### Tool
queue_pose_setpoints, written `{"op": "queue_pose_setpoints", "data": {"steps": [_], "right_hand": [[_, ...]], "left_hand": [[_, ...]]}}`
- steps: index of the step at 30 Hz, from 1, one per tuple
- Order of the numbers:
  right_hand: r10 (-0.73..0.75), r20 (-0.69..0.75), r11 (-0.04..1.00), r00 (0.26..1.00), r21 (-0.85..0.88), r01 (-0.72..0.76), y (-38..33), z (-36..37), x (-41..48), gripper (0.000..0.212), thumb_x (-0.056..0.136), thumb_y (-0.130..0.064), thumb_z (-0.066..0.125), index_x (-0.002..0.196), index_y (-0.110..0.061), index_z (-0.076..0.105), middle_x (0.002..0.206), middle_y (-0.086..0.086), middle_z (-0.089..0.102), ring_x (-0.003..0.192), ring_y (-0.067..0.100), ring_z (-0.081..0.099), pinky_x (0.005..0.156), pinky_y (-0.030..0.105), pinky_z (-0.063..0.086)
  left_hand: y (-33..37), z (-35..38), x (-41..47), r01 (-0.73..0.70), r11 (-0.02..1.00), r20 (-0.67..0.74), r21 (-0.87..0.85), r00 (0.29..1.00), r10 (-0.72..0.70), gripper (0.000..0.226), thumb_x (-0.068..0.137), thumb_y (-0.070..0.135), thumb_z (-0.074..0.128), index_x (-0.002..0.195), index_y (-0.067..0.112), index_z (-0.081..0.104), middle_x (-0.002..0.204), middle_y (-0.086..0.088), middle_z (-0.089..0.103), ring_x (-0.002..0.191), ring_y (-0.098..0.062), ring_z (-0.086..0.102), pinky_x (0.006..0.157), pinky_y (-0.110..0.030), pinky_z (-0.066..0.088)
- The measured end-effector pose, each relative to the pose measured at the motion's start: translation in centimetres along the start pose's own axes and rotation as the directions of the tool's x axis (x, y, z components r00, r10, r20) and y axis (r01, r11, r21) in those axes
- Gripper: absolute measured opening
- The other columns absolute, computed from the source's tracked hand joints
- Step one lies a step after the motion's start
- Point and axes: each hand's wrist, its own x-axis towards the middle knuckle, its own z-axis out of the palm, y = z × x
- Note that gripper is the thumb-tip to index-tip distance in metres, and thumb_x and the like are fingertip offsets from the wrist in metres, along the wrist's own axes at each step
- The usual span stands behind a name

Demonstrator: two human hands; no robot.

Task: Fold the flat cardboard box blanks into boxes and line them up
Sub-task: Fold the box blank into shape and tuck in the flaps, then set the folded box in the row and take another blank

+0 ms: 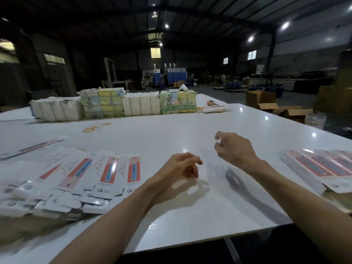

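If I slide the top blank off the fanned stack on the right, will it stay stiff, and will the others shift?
Likely light and fairly stiff: the blanks lie thin and flat, no sagging. Their faces catch glare, as does the table, so expect slipping. The stack is loosely fanned, unbound, so neighbours may drag along.

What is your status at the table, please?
Both empty: left hand, right hand, over the table. At left, carton row; at right, carton stack. Beyond, rubber bands.

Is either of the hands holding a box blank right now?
No: the left hand and the right hand are both empty above the table, with the box blanks lying off to either side.
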Motion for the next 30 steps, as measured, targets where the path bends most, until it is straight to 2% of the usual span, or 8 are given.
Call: {"op": "queue_pose_setpoints", "data": {"steps": [6,9,15,19,22,26,28,30], "right_hand": [[-0.026,0.067,0.995,0.997,0.095,0.02,-5.4,4.5,1.4,0.015,0.096,-0.024,0.051,0.096,-0.017,0.064,0.086,0.003,0.069,0.076,0.027,0.065,0.07,0.037,0.053],[-0.047,0.071,0.993,0.996,0.114,0.039,-4.8,6.4,1.0,0.007,0.091,-0.023,0.053,0.092,-0.021,0.059,0.08,-0.001,0.066,0.072,0.024,0.063,0.064,0.036,0.048],[-0.046,0.056,0.978,0.997,0.206,0.034,-3.5,7.5,1.7,0.015,0.095,-0.033,0.052,0.089,-0.024,0.063,0.079,-0.003,0.067,0.073,0.023,0.061,0.063,0.034,0.044],[0.006,0.027,0.966,1.0,0.257,-0.013,-3.3,8.1,2.0,0.018,0.097,-0.025,0.051,0.09,-0.026,0.067,0.083,-0.001,0.071,0.075,0.026,0.061,0.065,0.034,0.043],[0.014,0.048,0.951,0.999,0.307,-0.028,-3.1,8.3,2.2,0.02,0.097,-0.022,0.05,0.09,-0.026,0.069,0.082,-0.002,0.071,0.075,0.025,0.064,0.066,0.033,0.046],[-0.005,0.036,0.944,0.999,0.33,-0.007,-3.5,8.3,2.5,0.021,0.099,-0.022,0.05,0.095,-0.023,0.071,0.083,-0.001,0.072,0.075,0.024,0.064,0.069,0.034,0.051],[-0.007,0.039,0.94,0.999,0.34,-0.007,-3.6,8.2,2.6,0.021,0.1,-0.021,0.05,0.096,-0.022,0.071,0.082,-0.001,0.072,0.075,0.024,0.065,0.07,0.035,0.053],[-0.01,0.038,0.936,0.999,0.352,-0.004,-3.5,8.2,2.6,0.021,0.101,-0.021,0.051,0.098,-0.02,0.072,0.084,0.0,0.073,0.075,0.024,0.066,0.069,0.035,0.053]], "left_hand": [[0.0,0.2,-0.2,-0.03,0.991,-0.021,0.13,0.999,0.033,0.042,0.103,0.043,0.063,0.099,0.002,0.074,0.076,-0.012,0.063,0.069,-0.022,0.062,0.067,-0.028,0.051],[-0.1,0.1,0.0,-0.008,0.991,-0.024,0.131,1.0,0.012,0.043,0.101,0.047,0.064,0.1,0.006,0.075,0.075,-0.007,0.064,0.067,-0.018,0.063,0.069,-0.028,0.051],[1.3,-1.0,0.5,0.135,0.986,0.012,0.1,0.99,-0.137,0.031,0.102,0.044,0.063,0.109,0.016,0.076,0.084,-0.005,0.068,0.079,-0.017,0.069,0.072,-0.023,0.055],[3.6,-5.5,0.2,0.238,0.916,-0.237,0.323,0.957,-0.166,0.027,0.1,0.038,0.069,0.117,0.018,0.073,0.094,-0.001,0.074,0.077,-0.014,0.075,0.068,-0.022,0.056],[5.0,-10.2,-1.8,0.419,0.645,-0.43,0.639,0.89,-0.152,0.032,0.099,0.04,0.069,0.124,0.021,0.064,0.119,-0.004,0.071,0.097,-0.016,0.072,0.09,-0.035,0.058],[6.0,-14.8,-5.5,0.715,0.081,-0.687,0.694,0.692,-0.223,0.1,0.083,0.06,0.081,0.157,0.016,0.03,0.155,-0.016,0.043,0.139,-0.035,0.045,0.109,-0.049,0.044],[6.0,-15.7,-7.0,0.772,-0.097,-0.768,0.628,0.595,-0.237,0.122,0.071,0.068,0.085,0.16,0.015,0.022,0.156,-0.017,0.039,0.142,-0.036,0.04,0.108,-0.051,0.044],[6.2,-16.2,-7.9,0.788,-0.15,-0.797,0.598,0.564,-0.217,0.116,0.065,0.073,0.086,0.152,0.014,0.035,0.14,-0.012,0.053,0.124,-0.029,0.054,0.092,-0.043,0.051]]}}
